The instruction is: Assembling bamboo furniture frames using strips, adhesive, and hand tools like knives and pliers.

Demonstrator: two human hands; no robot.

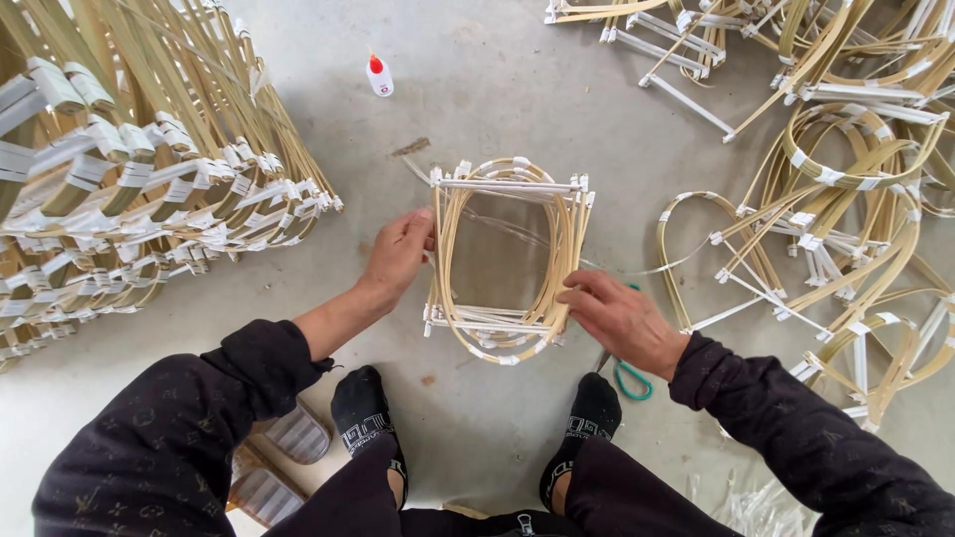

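Observation:
A stack of bent bamboo-strip frames (509, 261), bound at the corners with white tape, rests on the grey concrete floor in front of me. My left hand (398, 254) grips the stack's left side, fingers curled over the strips. My right hand (622, 320) holds the stack's lower right corner, fingers pressed on the strips. A thin clear strand runs across the middle of the frames toward the right.
A tall pile of finished frames (129, 189) fills the left. Loose frames and a heart-shaped one (711, 254) lie at right. A small glue bottle with a red cap (379, 76) stands at the top. Green-handled scissors (631, 380) lie under my right wrist. My black-socked feet (364, 413) are below.

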